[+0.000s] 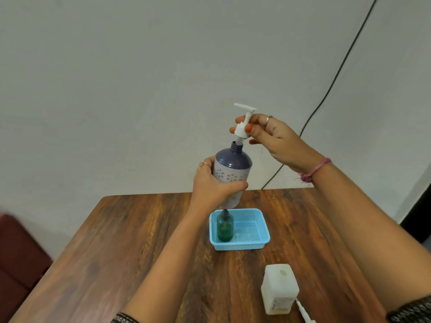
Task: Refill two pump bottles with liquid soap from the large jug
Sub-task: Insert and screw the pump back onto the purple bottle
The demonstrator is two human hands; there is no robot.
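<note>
My left hand (213, 185) grips the body of a purple-and-white flowered pump bottle (232, 167), held up in the air above the table. My right hand (272, 138) pinches the collar of its white pump head (243, 122), which sits lifted just above the bottle's open neck. A small green bottle (225, 227) stands in the left part of a light blue basket (253, 241). The large white jug (279, 289) stands on the table at the near right.
The wooden table (140, 241) reaches the grey wall. A second white pump part (303, 310) lies beside the jug near the front edge. A black cable (335, 75) hangs down the wall at right. A dark red seat (16, 252) is at the left.
</note>
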